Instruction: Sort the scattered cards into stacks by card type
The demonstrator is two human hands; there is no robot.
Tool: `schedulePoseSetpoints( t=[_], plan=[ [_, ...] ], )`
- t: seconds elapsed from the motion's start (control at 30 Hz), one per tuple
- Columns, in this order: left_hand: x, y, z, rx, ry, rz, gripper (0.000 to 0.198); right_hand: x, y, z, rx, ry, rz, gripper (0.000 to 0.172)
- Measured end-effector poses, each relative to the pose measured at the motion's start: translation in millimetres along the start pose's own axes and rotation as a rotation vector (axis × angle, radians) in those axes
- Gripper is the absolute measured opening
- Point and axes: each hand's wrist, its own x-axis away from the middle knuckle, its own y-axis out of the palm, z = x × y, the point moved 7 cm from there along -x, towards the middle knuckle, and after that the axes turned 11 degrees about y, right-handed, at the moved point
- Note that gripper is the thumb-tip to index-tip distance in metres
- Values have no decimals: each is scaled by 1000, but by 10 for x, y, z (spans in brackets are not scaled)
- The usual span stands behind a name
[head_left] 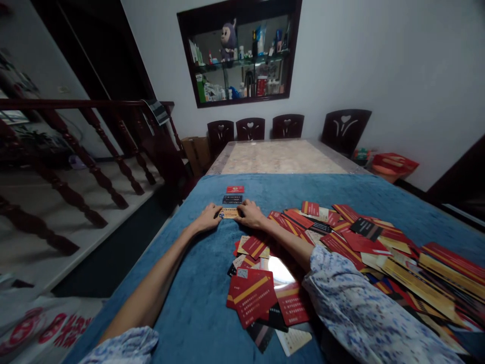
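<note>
Both my hands rest on the blue cloth (197,283) and pinch a gold card (229,213) between them. My left hand (207,217) grips its left edge and my right hand (249,213) its right edge. Just beyond the gold card lie a black card (232,199) and a red card (235,189), lined up in a short column. A big loose heap of red, gold and black cards (341,242) spreads under and to the right of my right forearm.
The bare marble tabletop (276,156) lies beyond the cloth, with dark wooden chairs (250,129) at its far end. A wooden stair railing (94,146) runs along the left. A recessed wall shelf (238,55) holds bottles and a plush toy.
</note>
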Motion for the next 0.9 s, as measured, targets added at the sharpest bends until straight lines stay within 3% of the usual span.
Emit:
schedulePoseSetpoints(
  t=[0.17,0.37,0.73,0.9],
  plan=[
    [2,-59,5,53,32,58,54,-28,-12,5,4,-29,-11,37],
    [24,-106,31,64,38,128,57,-19,-146,65,-32,-116,4,51],
    [115,-178,229,-31,-35,164,44,329,-582,239,-74,-364,80,29],
    [200,-239,528,-58,-11,174,36,573,-678,257,-81,-454,54,28]
  ],
)
